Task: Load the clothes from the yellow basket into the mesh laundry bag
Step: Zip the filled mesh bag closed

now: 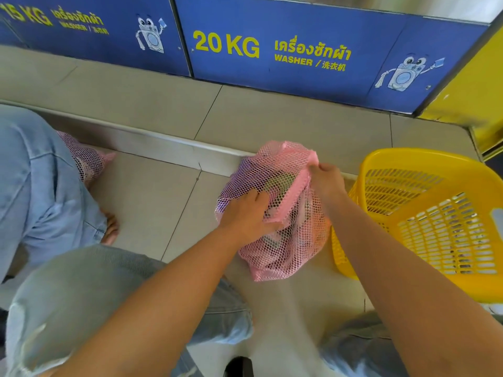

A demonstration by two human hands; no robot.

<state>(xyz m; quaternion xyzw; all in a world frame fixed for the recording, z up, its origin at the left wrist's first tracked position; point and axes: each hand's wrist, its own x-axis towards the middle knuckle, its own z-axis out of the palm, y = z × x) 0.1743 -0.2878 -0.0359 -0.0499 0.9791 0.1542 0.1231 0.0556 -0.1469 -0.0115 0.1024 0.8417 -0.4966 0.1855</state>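
Both hands are clamped on the pink mesh bag (275, 210), which sits bulging on the tiled floor (152, 202) just left of the yellow basket (432, 221), touching or nearly touching its near wall. The left hand (246, 217) grips the mesh at the bag's left side near the mouth, fingers curled into the netting; the right hand (326, 183) pinches the pink trim of the opening and pulls it up and to the right. The clothes (275, 183) show through the mesh as dark and pale lumps, and the basket looks empty, so loading seems all but done and the step in hand is probably gathering or closing the mouth. To do it well, keep the trim taut between the two hands, hold the opening upward so nothing spills, tuck any stray cloth below the rim before closing, and avoid catching fabric in the closure; whether that is a zip or a drawstring cannot be told. The count: one yellow basket; two pink mesh bags, this one and a second bag (87, 161) partly hidden behind a denim-clad leg (40, 172) at far left; two blue washer panels (299, 53), marked 20 KG and, apparently, 15 KG; two hands.
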